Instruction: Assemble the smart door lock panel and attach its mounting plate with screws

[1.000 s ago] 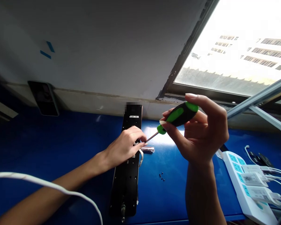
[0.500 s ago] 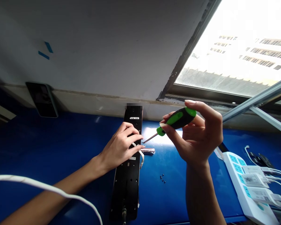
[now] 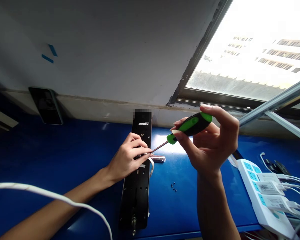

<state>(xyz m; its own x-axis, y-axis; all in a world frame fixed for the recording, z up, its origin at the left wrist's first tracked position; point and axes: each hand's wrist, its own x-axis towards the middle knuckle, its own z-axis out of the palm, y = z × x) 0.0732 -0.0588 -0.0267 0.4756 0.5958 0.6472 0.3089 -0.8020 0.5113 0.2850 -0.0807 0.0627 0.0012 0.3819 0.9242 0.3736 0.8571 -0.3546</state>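
In my right hand (image 3: 212, 140) is a green and black screwdriver (image 3: 190, 128), gripped by the handle, its shaft slanting down to the left. The thumb and index finger of my left hand (image 3: 130, 153) pinch together at the screwdriver's tip; whether a small screw sits there is hidden. Beneath that hand lies a long black metal housing (image 3: 135, 203) with small holes and white labels. A white cable (image 3: 152, 166) comes out by its right edge. Close by on the blue table is a shiny wrapped cylinder (image 3: 158, 159).
Several tiny dark screws (image 3: 174, 187) lie on the blue table (image 3: 180, 210). At right is a white power strip (image 3: 252, 186) with chargers plugged in. A phone (image 3: 46, 106) leans on the wall at left. Another white cable (image 3: 52, 196) crosses my left forearm.
My left thumb and index finger, apart around the screwdriver tip before, have closed together at it. The right hand has barely moved. The view has shifted slightly.
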